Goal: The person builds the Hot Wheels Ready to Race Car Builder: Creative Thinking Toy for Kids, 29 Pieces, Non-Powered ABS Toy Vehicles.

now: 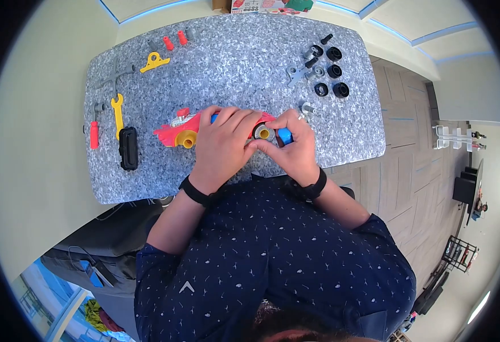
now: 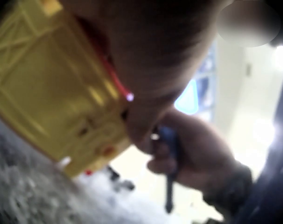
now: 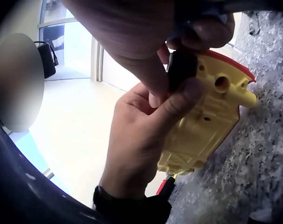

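A red toy car [image 1: 187, 126] with a yellow underside [image 3: 202, 121] is tipped on its side near the table's front edge. My left hand [image 1: 225, 137] grips its body from above, the thumb reaching along the underside beside a black wheel [image 3: 182, 70]. Beside it, my right hand [image 1: 295, 145] has its thumb and fingers at the same end of the car, close to a grey ring around a yellow hub [image 1: 265, 134]. A blue-handled tool [image 1: 285, 135] is held in the right fingers; its dark shaft [image 2: 169, 196] points downward in the left wrist view.
Several black wheels [image 1: 334, 71] and grey parts [image 1: 296, 76] lie at the back right. On the left are a yellow wrench [image 1: 118, 117], a red-handled screwdriver [image 1: 94, 134], a black case-like part [image 1: 128, 148] and a yellow bracket [image 1: 155, 61]. Red pegs [image 1: 182, 37] stand farther back.
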A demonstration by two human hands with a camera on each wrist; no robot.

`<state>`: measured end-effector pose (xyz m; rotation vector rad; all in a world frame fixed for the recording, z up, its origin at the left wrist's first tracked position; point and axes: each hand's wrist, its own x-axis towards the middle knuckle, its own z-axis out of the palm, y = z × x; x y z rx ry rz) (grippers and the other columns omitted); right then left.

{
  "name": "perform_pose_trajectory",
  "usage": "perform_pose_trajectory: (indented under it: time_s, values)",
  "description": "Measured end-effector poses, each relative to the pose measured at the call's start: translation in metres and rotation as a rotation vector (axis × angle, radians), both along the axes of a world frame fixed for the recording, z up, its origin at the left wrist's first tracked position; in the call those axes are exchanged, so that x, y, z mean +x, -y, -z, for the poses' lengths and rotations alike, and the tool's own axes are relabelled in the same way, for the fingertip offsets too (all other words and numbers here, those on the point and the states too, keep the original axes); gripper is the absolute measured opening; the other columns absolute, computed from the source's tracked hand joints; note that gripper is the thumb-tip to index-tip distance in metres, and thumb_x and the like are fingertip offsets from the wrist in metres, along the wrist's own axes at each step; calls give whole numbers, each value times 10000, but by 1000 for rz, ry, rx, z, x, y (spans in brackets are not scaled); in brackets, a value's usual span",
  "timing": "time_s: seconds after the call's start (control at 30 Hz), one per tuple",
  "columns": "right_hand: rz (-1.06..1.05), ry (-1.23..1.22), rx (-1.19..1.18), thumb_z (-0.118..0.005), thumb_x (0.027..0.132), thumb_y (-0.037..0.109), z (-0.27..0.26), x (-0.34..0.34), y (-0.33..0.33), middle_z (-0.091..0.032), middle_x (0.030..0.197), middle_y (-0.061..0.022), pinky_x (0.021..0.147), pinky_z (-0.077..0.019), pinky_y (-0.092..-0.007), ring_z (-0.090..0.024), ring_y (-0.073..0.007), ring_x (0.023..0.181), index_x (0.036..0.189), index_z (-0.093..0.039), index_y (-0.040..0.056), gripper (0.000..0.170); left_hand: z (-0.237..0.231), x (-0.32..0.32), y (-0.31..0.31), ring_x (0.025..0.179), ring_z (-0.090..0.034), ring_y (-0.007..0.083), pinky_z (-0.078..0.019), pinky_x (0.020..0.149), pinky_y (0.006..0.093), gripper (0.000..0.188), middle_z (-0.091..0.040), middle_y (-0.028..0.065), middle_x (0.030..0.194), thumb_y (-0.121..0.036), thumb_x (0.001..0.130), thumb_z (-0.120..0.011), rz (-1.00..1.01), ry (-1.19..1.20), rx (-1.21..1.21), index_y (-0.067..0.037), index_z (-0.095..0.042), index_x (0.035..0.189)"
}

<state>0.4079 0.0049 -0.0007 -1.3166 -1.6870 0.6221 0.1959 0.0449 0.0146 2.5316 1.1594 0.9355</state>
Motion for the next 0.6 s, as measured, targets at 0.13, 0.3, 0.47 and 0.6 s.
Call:
perform_pose_trajectory:
  time_s: [0.13, 0.3, 0.47, 0.6]
  values:
    - [41, -97, -61, -1024, 855, 198, -16, 14, 3, -727, 1018, -61, 737, -526, -333, -678, -180, 844, 1128, -788, 63, 385, -3, 0, 0, 1226, -712, 234, -436, 1138, 478, 580, -805, 22, 1294, -333, 840, -947, 5, -5, -42, -122, -776, 1352]
    - [312, 81, 34, -914, 955, 120, -13, 85, -14, -773, 1076, -95, 778, -557, -353, -729, -215, 895, 1150, -820, 52, 227, -6, -1, 2, 1228, -698, 229, -430, 1137, 503, 618, -790, 17, 1291, -351, 828, -968, 11, -9, -52, -114, -758, 1358]
    - [187, 445, -113, -886, 933, 97, -26, 130, -38, -778, 1029, -164, 888, -597, -463, -759, -400, 1016, 1201, -830, 70, 275, -5, -1, -1, 1243, -695, 248, -423, 1150, 503, 674, -791, 40, 1319, -401, 818, -973, 32, -20, -59, -87, -757, 1373]
    - [256, 425, -112, -894, 926, 138, -16, 142, -52, -786, 1052, -172, 893, -601, -472, -761, -395, 1021, 1168, -823, 56, 265, -6, -2, 0, 1241, -679, 242, -424, 1141, 512, 669, -776, 32, 1320, -411, 830, -961, 30, -14, -44, -91, -744, 1375]
